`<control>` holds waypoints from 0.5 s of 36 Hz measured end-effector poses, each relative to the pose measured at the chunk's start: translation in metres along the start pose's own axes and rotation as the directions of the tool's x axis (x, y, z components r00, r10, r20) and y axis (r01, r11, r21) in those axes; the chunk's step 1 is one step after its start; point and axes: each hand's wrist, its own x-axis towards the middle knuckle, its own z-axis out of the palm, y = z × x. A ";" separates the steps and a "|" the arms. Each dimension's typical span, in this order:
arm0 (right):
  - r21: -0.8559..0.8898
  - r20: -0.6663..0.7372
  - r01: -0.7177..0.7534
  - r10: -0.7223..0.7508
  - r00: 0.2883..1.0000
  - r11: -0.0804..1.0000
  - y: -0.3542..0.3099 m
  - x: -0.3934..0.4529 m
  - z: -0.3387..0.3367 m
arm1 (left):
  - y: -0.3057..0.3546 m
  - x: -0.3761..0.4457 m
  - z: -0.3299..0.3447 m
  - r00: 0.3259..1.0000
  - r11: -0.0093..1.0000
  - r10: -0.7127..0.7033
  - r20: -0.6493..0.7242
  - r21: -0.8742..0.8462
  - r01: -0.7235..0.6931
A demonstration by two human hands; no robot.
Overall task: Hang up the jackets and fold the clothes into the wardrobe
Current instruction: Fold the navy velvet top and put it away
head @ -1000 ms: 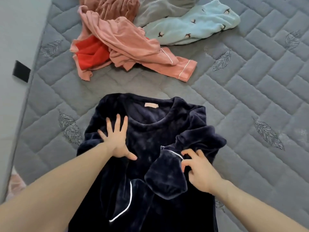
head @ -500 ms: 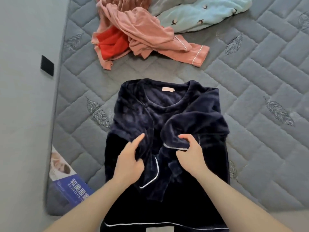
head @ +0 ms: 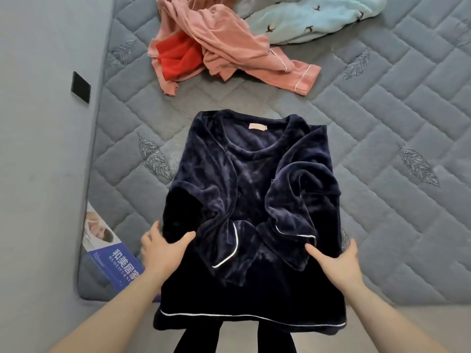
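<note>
A navy fleece top with white piping lies face up on the grey quilted mattress. Both of its sleeves are folded inward across the chest, and its hem hangs over the mattress's near edge. My left hand holds the top's left side edge, thumb on top of the fabric. On the opposite side my right hand grips the right side edge the same way. The fingers of both hands are mostly hidden beneath the cloth.
A heap of unfolded clothes lies at the far end: pink pyjamas, a red garment and a light-blue garment with bird prints. A grey wall with a black patch runs along the left. A printed label marks the mattress corner.
The left sleeve was folded inward over the chest beside the right sleeve. Both hands then let go of the sleeves and moved outward and down to the top's side edges.
</note>
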 end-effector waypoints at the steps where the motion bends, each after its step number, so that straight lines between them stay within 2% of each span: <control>1: 0.044 0.034 -0.033 0.032 0.999 0.998 0.003 -0.002 0.001 | -0.008 0.000 -0.001 0.994 0.996 -0.093 0.060 0.014 0.093; 3: 0.026 0.093 -0.069 0.067 0.993 0.997 0.005 -0.010 0.005 | -0.018 -0.007 -0.005 0.970 0.983 -0.176 0.168 -0.018 0.182; 5: -0.045 0.161 -0.049 0.055 0.985 0.998 0.005 -0.020 0.013 | -0.017 -0.021 -0.004 0.955 0.984 -0.147 0.257 -0.058 0.167; 8: -0.054 0.209 0.041 -0.028 0.977 0.998 0.004 -0.032 0.032 | -0.008 -0.045 0.006 0.963 0.995 0.071 0.259 -0.079 -0.052; 10: 0.012 0.242 0.079 -0.079 0.967 0.997 0.000 -0.044 0.042 | 0.003 -0.065 0.017 0.943 0.972 0.225 0.247 -0.125 -0.199; 12: 0.083 0.298 0.088 -0.109 0.948 0.993 -0.005 -0.054 0.050 | 0.012 -0.083 0.031 0.907 0.938 0.326 0.266 -0.212 -0.275; 14: 0.099 0.339 0.077 -0.106 0.935 0.992 -0.008 -0.058 0.055 | 0.014 -0.091 0.044 0.881 0.923 0.351 0.318 -0.275 -0.269; 18: -0.045 0.301 0.066 -0.049 0.952 0.997 -0.004 -0.049 0.056 | 0.009 -0.081 0.050 0.867 0.966 0.174 0.467 -0.250 -0.060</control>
